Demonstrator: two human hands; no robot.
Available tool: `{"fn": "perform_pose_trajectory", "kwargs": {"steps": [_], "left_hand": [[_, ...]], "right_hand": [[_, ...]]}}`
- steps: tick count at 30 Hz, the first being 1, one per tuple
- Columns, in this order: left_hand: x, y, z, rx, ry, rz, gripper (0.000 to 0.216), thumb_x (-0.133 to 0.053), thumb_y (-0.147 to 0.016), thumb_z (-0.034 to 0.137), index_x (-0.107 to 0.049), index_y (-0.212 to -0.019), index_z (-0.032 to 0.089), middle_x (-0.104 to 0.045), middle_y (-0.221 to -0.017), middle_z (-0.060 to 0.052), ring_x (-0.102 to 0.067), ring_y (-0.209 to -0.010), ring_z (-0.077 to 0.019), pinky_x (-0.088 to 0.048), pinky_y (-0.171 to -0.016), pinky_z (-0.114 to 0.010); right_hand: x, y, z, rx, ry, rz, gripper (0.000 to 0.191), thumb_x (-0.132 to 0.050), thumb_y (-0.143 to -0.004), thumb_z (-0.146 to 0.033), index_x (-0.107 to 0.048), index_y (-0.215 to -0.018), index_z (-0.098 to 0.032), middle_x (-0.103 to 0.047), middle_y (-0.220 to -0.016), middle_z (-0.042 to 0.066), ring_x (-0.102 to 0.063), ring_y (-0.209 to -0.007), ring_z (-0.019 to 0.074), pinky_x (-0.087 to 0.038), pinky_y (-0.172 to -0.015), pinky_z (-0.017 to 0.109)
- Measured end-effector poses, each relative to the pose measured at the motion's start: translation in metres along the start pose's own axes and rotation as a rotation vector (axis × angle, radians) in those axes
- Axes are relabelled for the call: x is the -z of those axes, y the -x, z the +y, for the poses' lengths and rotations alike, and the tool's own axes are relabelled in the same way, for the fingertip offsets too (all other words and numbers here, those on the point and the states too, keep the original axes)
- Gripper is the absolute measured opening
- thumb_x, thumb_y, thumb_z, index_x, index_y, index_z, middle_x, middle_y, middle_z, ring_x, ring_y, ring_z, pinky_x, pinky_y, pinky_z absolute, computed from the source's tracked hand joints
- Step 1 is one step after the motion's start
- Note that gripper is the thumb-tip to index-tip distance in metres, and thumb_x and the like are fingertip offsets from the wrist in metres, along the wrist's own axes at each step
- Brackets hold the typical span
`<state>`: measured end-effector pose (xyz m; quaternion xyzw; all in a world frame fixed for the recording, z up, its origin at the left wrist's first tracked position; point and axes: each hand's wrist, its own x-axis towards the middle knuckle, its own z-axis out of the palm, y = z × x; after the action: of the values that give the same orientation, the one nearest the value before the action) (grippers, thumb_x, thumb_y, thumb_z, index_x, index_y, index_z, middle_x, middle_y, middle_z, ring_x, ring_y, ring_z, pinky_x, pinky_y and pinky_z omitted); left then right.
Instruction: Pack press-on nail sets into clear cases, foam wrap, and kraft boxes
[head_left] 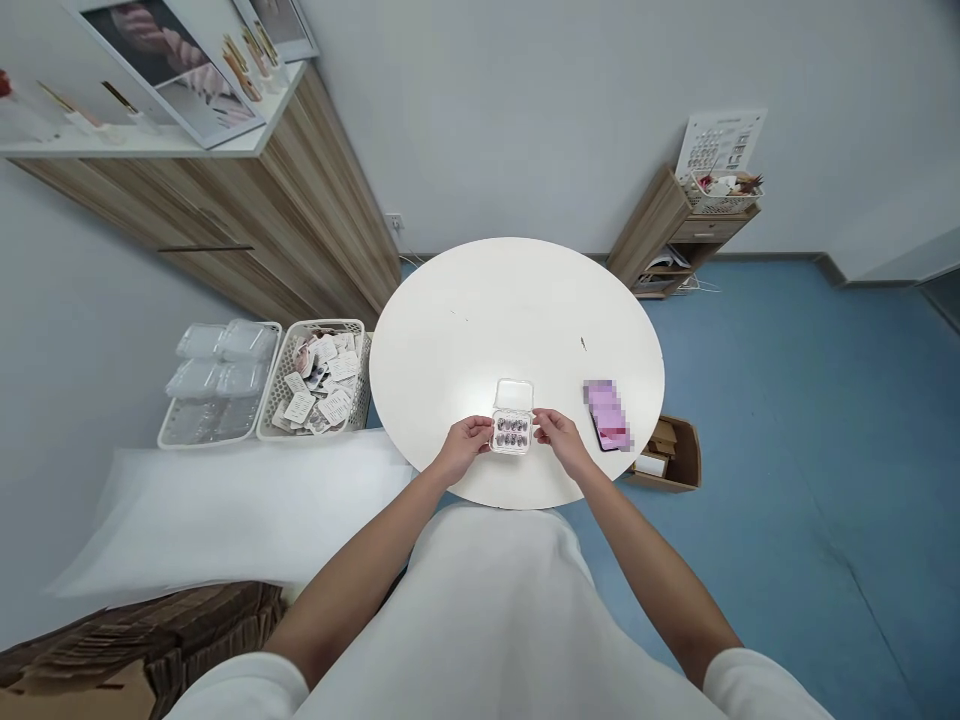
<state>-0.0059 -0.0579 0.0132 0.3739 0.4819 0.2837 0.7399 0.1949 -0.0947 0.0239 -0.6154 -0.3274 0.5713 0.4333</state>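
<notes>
Here, a small clear case (513, 411) was held with its lid raised near the person's side of the round white table (517, 285); two rows of small patterned pieces (513, 440) were seen inside; its left edge was gripped by the fingers and thumb of the left hand (466, 447); its right edge was met by the right hand (561, 440), though whether that grip was closed could not be told; a blurred purple flat object (608, 415) was laid to the right; two white baskets (271, 380) were placed left of the table.
</notes>
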Motion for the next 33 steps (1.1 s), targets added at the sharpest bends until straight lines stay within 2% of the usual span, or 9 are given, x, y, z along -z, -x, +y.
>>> {"fn": "perform_pose_trajectory", "kwargs": {"steps": [3, 6, 10, 15, 20, 27, 33], "left_hand": [[0.002, 0.007, 0.01, 0.004, 0.007, -0.029, 0.033, -0.069, -0.062, 0.036, -0.058, -0.085, 0.015, -0.062, -0.078, -0.004, -0.058, -0.071, -0.0126, -0.047, -0.07, -0.031], [0.005, 0.015, 0.016, 0.028, 0.024, -0.049, 0.031, -0.07, -0.062, 0.034, -0.059, -0.085, 0.016, -0.062, -0.078, -0.004, -0.058, -0.069, -0.0111, -0.047, -0.068, -0.029], [0.009, 0.022, 0.017, 0.03, 0.067, -0.083, 0.031, -0.071, -0.062, 0.032, -0.059, -0.085, 0.015, -0.062, -0.078, -0.004, -0.057, -0.068, -0.0104, -0.048, -0.066, -0.028], [0.014, 0.027, 0.016, 0.051, 0.123, -0.112, 0.031, -0.07, -0.063, 0.033, -0.058, -0.085, 0.015, -0.063, -0.082, -0.005, -0.059, -0.072, -0.0113, -0.048, -0.07, -0.029], [0.012, 0.026, 0.015, 0.076, 0.185, -0.129, 0.027, -0.069, -0.065, 0.03, -0.058, -0.085, 0.016, -0.064, -0.085, -0.005, -0.06, -0.075, -0.0111, -0.047, -0.072, -0.028], [0.004, 0.023, 0.017, 0.082, 0.262, -0.057, 0.022, -0.069, -0.065, 0.026, -0.059, -0.082, 0.016, -0.064, -0.085, -0.006, -0.06, -0.075, -0.0117, -0.048, -0.071, -0.027], [-0.001, 0.027, 0.022, 0.067, 0.263, -0.058, 0.026, -0.057, -0.076, 0.037, -0.058, -0.092, 0.017, -0.062, -0.086, -0.006, -0.059, -0.075, -0.0118, -0.049, -0.071, -0.029]], "right_hand": [[-0.003, -0.008, -0.014, -0.083, -0.12, -0.047, 0.041, -0.047, -0.076, -0.051, -0.058, -0.1, -0.02, -0.062, -0.091, 0.006, -0.058, -0.066, 0.012, -0.048, -0.063, 0.027], [-0.009, -0.01, -0.021, -0.103, -0.172, -0.066, 0.035, -0.051, -0.075, -0.046, -0.057, -0.1, -0.021, -0.064, -0.094, 0.006, -0.06, -0.069, 0.0123, -0.049, -0.066, 0.027], [-0.021, -0.003, -0.022, -0.076, -0.197, -0.033, 0.039, -0.064, -0.067, -0.035, -0.055, -0.102, -0.02, -0.066, -0.092, 0.005, -0.061, -0.075, 0.0141, -0.048, -0.072, 0.03], [-0.029, 0.01, -0.024, 0.025, -0.241, -0.007, 0.037, -0.065, -0.066, -0.038, -0.055, -0.098, -0.022, -0.064, -0.097, 0.006, -0.06, -0.082, 0.016, -0.047, -0.073, 0.032], [-0.032, 0.023, -0.028, 0.058, -0.298, -0.071, 0.029, -0.062, -0.068, -0.039, -0.055, -0.091, -0.024, -0.058, -0.108, 0.004, -0.057, -0.093, 0.0191, -0.049, -0.07, 0.034], [-0.031, 0.031, -0.021, 0.04, -0.271, -0.101, 0.032, -0.061, -0.068, -0.038, -0.056, -0.097, -0.024, -0.055, -0.112, 0.005, -0.056, -0.095, 0.0192, -0.049, -0.074, 0.035], [-0.021, 0.025, -0.02, -0.001, -0.342, -0.151, 0.03, -0.061, -0.07, -0.039, -0.059, -0.096, -0.023, -0.055, -0.115, 0.005, -0.054, -0.101, 0.0188, -0.047, -0.083, 0.035]]}}
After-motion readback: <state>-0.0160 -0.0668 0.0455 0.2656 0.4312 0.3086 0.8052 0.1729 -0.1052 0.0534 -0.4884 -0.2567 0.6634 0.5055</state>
